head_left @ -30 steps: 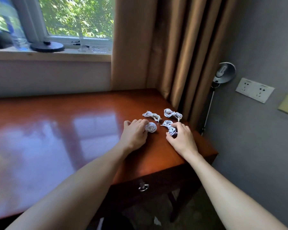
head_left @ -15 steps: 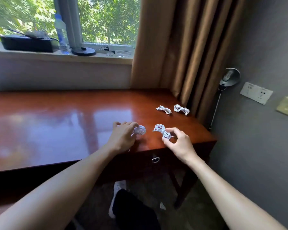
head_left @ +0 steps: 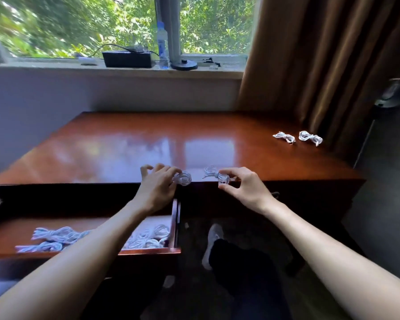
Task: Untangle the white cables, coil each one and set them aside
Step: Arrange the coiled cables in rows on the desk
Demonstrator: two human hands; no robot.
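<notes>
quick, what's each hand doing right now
Left hand: grips a round coiled white cable.
Right hand: pinches a knotted white cable bundle.

A glossy wooden desk (head_left: 125, 146) stands against a pale wall (head_left: 56, 93) under a window (head_left: 206, 24) showing green foliage. Brown curtains (head_left: 321, 54) hang on the right; daylight gleams on the desk's top
</notes>
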